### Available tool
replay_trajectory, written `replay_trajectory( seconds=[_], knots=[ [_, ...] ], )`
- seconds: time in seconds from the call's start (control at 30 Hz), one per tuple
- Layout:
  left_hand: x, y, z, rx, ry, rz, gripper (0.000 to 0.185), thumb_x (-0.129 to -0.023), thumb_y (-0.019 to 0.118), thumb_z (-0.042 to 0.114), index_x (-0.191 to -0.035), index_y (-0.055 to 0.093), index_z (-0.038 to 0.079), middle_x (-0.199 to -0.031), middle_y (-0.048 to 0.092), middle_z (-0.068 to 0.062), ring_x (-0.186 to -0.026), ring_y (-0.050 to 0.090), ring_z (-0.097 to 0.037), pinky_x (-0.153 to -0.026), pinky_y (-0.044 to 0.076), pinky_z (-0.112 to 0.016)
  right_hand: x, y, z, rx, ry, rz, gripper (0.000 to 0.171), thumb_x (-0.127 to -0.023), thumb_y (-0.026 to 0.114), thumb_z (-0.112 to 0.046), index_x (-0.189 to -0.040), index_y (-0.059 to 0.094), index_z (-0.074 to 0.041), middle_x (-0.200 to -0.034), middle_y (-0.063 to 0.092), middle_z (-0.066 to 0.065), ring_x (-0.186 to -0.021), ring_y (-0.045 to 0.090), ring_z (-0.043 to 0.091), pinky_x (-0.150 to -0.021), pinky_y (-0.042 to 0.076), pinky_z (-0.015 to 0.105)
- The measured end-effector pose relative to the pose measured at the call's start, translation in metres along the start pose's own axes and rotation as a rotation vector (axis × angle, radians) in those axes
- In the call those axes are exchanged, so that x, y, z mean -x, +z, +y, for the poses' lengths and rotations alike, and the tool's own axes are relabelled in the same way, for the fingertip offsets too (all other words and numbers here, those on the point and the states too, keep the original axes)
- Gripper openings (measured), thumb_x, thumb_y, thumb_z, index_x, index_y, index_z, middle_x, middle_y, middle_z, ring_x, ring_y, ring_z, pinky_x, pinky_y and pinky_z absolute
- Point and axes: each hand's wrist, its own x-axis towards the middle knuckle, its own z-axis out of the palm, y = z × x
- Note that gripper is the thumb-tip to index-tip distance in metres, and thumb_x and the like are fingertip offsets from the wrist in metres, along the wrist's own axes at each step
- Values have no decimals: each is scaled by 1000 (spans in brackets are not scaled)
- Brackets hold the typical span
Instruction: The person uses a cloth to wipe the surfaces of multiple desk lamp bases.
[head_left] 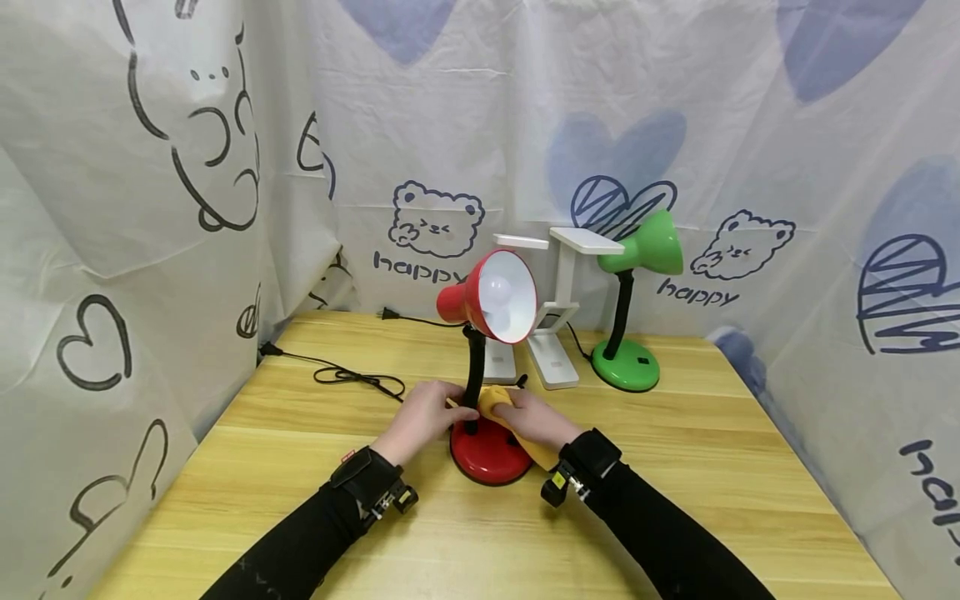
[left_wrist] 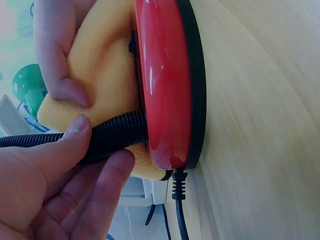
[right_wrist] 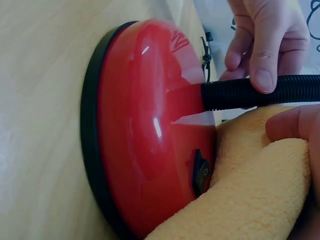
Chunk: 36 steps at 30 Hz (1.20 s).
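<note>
**Op:** I read the red lamp (head_left: 489,333) as standing near the middle of the wooden table (head_left: 300,467), shade tilted toward me, bulb unlit. My left hand (head_left: 420,417) pinches the black flexible neck (left_wrist: 115,132) just above the base: thumb on one side, fingers curled round the other, clamped on it. My right hand (head_left: 528,419) holds a yellow cloth (right_wrist: 260,185) against the red base (right_wrist: 150,130), fingers curled over the fold.

**Obs:** How would you do the wipe well?

**Op:** My judgement: hold the neck low, as now, so the base cannot tip or slide. Press the cloth flat and follow the dome round. Go lightly over the switch (right_wrist: 200,172) so it is not flicked. Mind the cord (left_wrist: 179,210) where it leaves the base at the back.

**Obs:** What do the views add to one another?

**Op:** The head view alone gives the surroundings: a green lamp (head_left: 637,275) and two white desk lamps (head_left: 558,308) behind, well apart from my hands, the loose cord (head_left: 352,377) on the left, and the printed sheet (head_left: 150,167) round the table. It hides the cloth's contact with the base. The right wrist view shows the cloth touching the base just beside the switch. The left wrist view shows my thumb and fingers on the neck, and the cord's exit, which the right wrist view does not.
</note>
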Motion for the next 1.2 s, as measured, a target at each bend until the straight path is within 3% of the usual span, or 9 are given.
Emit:
replay_trajectory(
  seconds=[0.27, 0.5, 0.63, 0.7, 0.8, 0.97, 1.07, 1.13, 1.2],
  knots=[
    [0, 0, 2, -28, -4, 6, 9, -87, 81, 31, -80, 76, 28, -71, 69, 11, -63, 51, -8, -59, 36, -22, 22, -3, 8, 44, -12, 42, 29, -104, 49, -28, -124, 64, -13, -96, 61, 2, -85, 56, 14, -80, 44, 29],
    [1, 0, 2, -3, -19, -3, 12, -87, 81, 29, -77, 75, 25, -67, 67, 1, -58, 42, -7, -55, 28, -22, 68, -7, 12, 81, -25, 66, 23, -104, 53, -27, -116, 67, -13, -87, 55, 0, -74, 52, 14, -71, 43, 27],
    [2, 0, 2, 12, -16, -10, 10, -88, 81, 27, -79, 76, 24, -68, 69, 0, -57, 41, -7, -54, 27, -22, 96, -5, 16, 55, -8, 32, 39, -107, 51, -30, -143, 57, -17, -133, 64, 3, -119, 61, 21, -99, 48, 35],
    [3, 0, 2, 19, -16, -13, 10, -88, 81, 27, -79, 77, 23, -68, 69, -1, -56, 40, -7, -54, 27, -22, 107, -3, 17, 28, -8, 6, 48, -107, 50, -32, -152, 46, -17, -156, 48, 3, -144, 45, 23, -114, 40, 44],
    [3, 0, 1, 28, -25, -15, 10, -88, 80, 27, -79, 76, 24, -69, 70, -2, -55, 39, -7, -53, 27, -22, 113, -1, 16, 7, -17, -10, 50, -108, 50, -33, -154, 44, -16, -162, 39, 3, -152, 32, 24, -120, 30, 50],
    [2, 1, 0, 11, -37, -13, 11, -88, 80, 29, -79, 76, 25, -67, 67, 1, -53, 38, -7, -53, 27, -22, 98, 2, 11, 37, -18, 35, 47, -107, 51, -34, -150, 49, -15, -162, 39, 5, -147, 41, 26, -116, 37, 48],
    [2, 1, 1, 5, -30, -10, 10, -88, 80, 29, -80, 76, 25, -68, 69, 1, -55, 40, -7, -53, 27, -22, 82, 4, 7, 107, 7, 70, 52, -106, 50, -39, -153, 45, -17, -163, 37, 6, -111, 63, 26, -96, 47, 38],
    [2, 1, 2, 0, -22, -6, 10, -88, 80, 29, -80, 76, 25, -70, 71, 0, -56, 42, -7, -53, 28, -22, 69, 6, 4, 159, 26, 93, 57, -105, 50, -41, -155, 41, -16, -160, 41, 9, -84, 57, 20, -79, 45, 33],
    [1, 1, 1, -5, -13, -3, 10, -88, 80, 30, -80, 76, 25, -71, 72, 0, -56, 43, -7, -53, 29, -21, 55, 8, 1, 195, 46, 98, 62, -105, 49, -42, -158, 35, -14, -156, 46, 12, -72, 51, 20, -72, 44, 32]
  ],
)
